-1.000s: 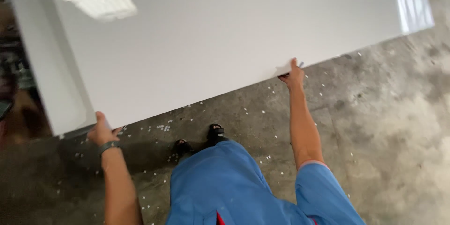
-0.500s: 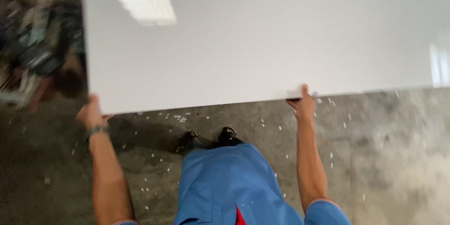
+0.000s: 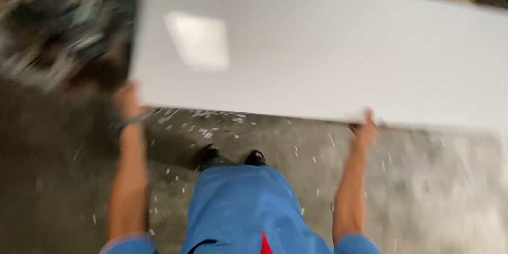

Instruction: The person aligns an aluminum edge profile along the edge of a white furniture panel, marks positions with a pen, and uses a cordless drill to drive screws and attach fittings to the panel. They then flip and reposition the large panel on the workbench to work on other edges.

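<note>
blue short-sleeved work clothes (image 3: 241, 209) (red patch at front), black shoes (image 3: 233, 156), wristband (image 3: 129, 123)

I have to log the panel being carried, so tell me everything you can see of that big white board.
The white board is a large, flat, smooth panel with a glossy face that mirrors a ceiling light. It looks like laminated sheet, though blur hides detail. It is held roughly level above the speckled concrete floor, running past the frame's right side. The left hand grips its near left corner, and the right hand holds its near edge from below.
</note>
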